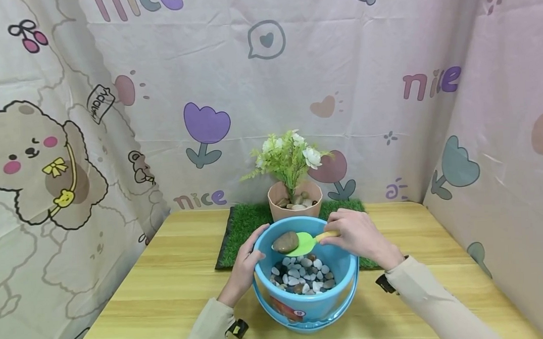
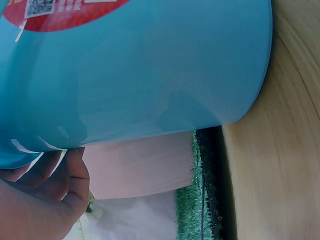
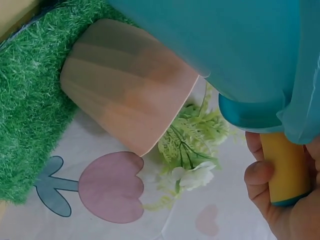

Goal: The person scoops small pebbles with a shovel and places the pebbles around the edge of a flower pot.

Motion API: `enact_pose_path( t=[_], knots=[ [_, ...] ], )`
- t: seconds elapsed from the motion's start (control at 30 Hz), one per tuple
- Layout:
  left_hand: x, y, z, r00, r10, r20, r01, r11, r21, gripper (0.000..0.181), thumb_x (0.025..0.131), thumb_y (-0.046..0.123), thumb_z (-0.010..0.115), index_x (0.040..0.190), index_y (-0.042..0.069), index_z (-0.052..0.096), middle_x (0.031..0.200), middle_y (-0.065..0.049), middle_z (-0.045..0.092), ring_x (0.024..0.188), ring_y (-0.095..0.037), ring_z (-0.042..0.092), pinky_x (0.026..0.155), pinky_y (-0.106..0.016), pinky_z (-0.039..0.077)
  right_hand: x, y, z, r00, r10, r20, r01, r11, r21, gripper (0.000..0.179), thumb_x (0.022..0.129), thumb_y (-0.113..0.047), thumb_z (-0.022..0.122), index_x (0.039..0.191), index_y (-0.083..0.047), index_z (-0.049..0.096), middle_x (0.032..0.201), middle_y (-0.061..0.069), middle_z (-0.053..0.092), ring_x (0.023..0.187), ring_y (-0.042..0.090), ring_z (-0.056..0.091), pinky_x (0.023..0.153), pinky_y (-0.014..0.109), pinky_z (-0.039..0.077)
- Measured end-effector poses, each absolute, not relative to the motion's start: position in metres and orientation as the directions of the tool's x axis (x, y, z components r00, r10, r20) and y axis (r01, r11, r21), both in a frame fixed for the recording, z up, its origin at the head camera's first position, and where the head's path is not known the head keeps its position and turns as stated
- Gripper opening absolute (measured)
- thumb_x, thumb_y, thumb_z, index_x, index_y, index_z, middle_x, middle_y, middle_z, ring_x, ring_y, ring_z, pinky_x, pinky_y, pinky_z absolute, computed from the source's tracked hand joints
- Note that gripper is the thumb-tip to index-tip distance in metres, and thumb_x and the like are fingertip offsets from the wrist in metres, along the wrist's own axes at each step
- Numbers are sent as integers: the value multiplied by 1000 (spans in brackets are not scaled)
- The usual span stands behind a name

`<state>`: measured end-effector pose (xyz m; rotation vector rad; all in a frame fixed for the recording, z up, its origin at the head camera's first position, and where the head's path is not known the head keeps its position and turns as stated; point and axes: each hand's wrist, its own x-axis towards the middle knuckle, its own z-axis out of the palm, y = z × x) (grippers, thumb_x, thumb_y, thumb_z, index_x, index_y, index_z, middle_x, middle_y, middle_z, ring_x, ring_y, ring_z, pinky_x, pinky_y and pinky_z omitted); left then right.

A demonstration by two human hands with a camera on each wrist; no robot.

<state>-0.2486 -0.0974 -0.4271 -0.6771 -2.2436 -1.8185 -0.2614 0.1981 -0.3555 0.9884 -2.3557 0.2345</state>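
Observation:
A light blue bucket (image 1: 307, 305) stands on the table, with many small white, grey and brown pebbles (image 1: 302, 273) in its bottom. My left hand (image 1: 247, 261) grips its rim on the left side, thumb over the edge and fingers outside. In my right hand (image 1: 356, 232) is the yellow handle (image 3: 286, 170) of a small toy shovel, held over the bucket's right rim. Its green blade (image 1: 304, 244) reaches over the bucket's opening, and a large brown stone (image 1: 286, 242) lies on the blade's end.
Behind the bucket, a pink flowerpot (image 1: 296, 209) with stones and white artificial flowers (image 1: 291, 156) stands on a mat of artificial grass (image 1: 248, 219). The wooden table (image 1: 167, 275) ends at a patterned cloth backdrop (image 1: 268, 88). The bucket's blue handle (image 1: 305, 326) hangs down in front.

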Motion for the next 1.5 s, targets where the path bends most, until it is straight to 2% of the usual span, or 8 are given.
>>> enact_pose_path(
  t=[0.3,0.53,0.93,1.5],
  knots=[
    [-248,-97,-427,-885,231,403,443,156,883,67,84,6,41,149,18,43,147,-8,49,128,-32,53,96,-51,47,-258,197,-360,-600,-520,608,-662,749,-13,19,71,-37,85,82,-22,81,78,-12,69,70,5,58,58,18,43],
    [-248,-97,-426,-887,229,401,442,165,882,66,84,6,40,149,15,43,148,-8,48,128,-32,52,95,-51,47,-258,198,-363,-595,-495,633,-650,759,-17,19,72,-39,83,83,-24,81,78,-13,69,69,3,59,58,17,42],
    [-249,-97,-426,-887,232,400,439,155,885,66,84,6,41,149,18,44,148,-8,48,128,-32,52,96,-50,47,-256,198,-362,-654,-454,605,-615,785,-76,20,72,-38,84,84,-22,81,77,-11,68,69,4,56,58,18,41],
    [-251,-98,-428,-884,232,405,444,152,883,67,83,5,41,148,22,44,146,-8,50,126,-32,53,94,-48,48,-257,198,-362,-641,-470,607,-637,766,-80,20,71,-38,84,82,-22,80,77,-10,68,69,5,56,58,18,42]
  ],
)
